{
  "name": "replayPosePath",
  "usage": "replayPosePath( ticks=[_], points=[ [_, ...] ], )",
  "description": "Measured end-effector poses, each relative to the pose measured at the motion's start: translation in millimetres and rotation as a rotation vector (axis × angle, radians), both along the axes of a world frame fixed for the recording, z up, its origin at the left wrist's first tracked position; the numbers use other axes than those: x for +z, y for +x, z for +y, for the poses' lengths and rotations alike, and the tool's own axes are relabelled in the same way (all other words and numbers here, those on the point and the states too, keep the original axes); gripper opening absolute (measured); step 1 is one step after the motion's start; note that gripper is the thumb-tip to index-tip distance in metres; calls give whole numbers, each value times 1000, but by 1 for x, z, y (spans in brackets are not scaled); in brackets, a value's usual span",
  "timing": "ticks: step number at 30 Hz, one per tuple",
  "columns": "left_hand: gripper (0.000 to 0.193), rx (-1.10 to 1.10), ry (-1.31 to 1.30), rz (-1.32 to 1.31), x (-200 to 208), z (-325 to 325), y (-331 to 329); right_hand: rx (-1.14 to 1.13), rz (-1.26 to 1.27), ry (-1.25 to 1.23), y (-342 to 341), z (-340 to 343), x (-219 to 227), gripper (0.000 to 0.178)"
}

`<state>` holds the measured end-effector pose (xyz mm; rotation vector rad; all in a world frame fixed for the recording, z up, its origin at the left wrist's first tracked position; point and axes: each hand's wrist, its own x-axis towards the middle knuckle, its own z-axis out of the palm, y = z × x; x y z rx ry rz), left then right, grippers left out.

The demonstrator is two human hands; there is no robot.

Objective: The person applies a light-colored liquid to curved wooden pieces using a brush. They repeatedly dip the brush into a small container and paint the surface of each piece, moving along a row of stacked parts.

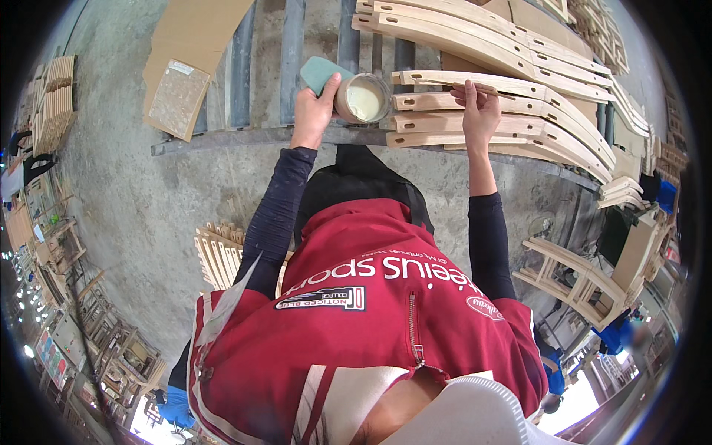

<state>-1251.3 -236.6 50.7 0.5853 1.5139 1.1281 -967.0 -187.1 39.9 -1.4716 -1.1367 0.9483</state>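
My left hand (316,110) is wrapped round a tub (364,99) of creamy white, glue-like liquid. A flat teal piece (319,73) with a rounded end sticks out beside that hand; I cannot tell whether it belongs to the tub. My right hand (480,111) pinches a thin brown stick (480,88) above the curved wooden parts. Just beneath it lies a row of pale bent wooden pieces (437,120) with oval slots at their near ends, side by side. Whether the stick touches the wood I cannot tell.
A second stack of slotted curved wood (460,44) lies farther back. Metal rails (292,59) run under the work, with a front bar (222,141). Cardboard (185,37) and a stained board (178,96) lie left. A wooden frame (575,278) stands at right; slats (219,252) are at lower left.
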Motion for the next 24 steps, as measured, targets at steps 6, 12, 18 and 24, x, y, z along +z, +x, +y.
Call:
replayPosePath(
  ticks=[6, 12, 18, 24],
  points=[
    [35, 10, 29, 18, -1, -5, -4, -14, 59, 18, -8, 2, 2, 22],
    [35, 37, 42, 4, 0, -9, -9, -11, -52, 37, -9, 4, 1, 23],
    [37, 49, 41, 0, 4, -12, -15, -3, -99, 103, -15, -3, 7, 23],
    [39, 32, 19, 10, 4, -11, -22, 156, -567, 222, -29, 1, 16, 17]
  ],
)
